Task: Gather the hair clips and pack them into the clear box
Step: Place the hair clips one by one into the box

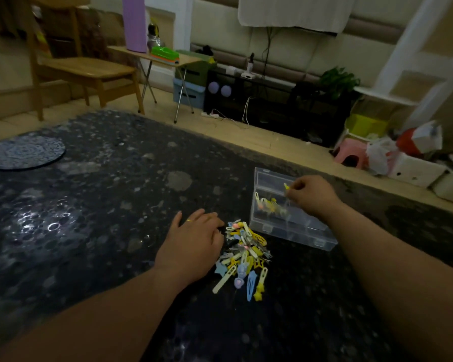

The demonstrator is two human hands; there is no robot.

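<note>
round blue mat (pixel 24 152) sits far left on the dark speckled table (pixel 102 192), well apart from the work. left hand (pixel 191 244) lies palm down with its fingertips at the left edge of the hair clip pile (pixel 243 254), likely steadying it or picking out the next one. its fingertips are tucked out of sight, so cannot tell if it grips a clip. the pile is loose on the table just beside the clear box (pixel 285 226), kept near for short reaches. the box stands open, lid back, with a few clips (pixel 266 203) inside at its left end. right hand (pixel 311 194) hovers over the box, fingers curled, pinching a small yellow clip (pixel 286 186), probably about to drop it in. most clips not yet packed. no readable brand, label or writing anywhere.
</note>
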